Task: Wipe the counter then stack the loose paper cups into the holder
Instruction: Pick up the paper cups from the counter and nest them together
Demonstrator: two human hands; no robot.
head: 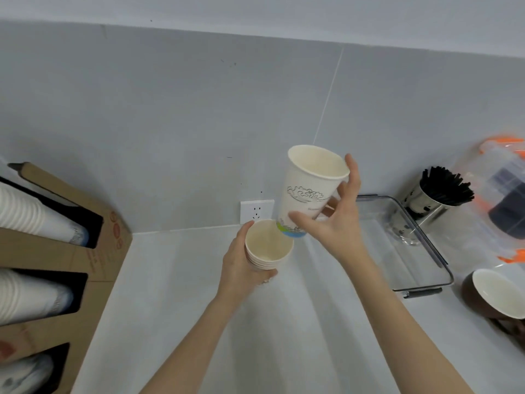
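My left hand (240,265) grips a short stack of nested white paper cups (268,245), mouths up, above the pale counter (199,308). My right hand (332,220) holds one white paper cup (308,191) with a grey drawing and a green-blue band at its base. That cup is tilted, and its base touches the rim of the stack. At the left edge stands the cardboard cup holder (93,243), with rows of white cups lying in its dark slots.
A clear tray with a metal frame (420,288) sits right of my hands. Behind it stands a steel cup of black straws (437,194). A clear container with orange clips (505,200) and another paper cup (497,294) are at the far right. A wall socket (255,211) is behind the stack.
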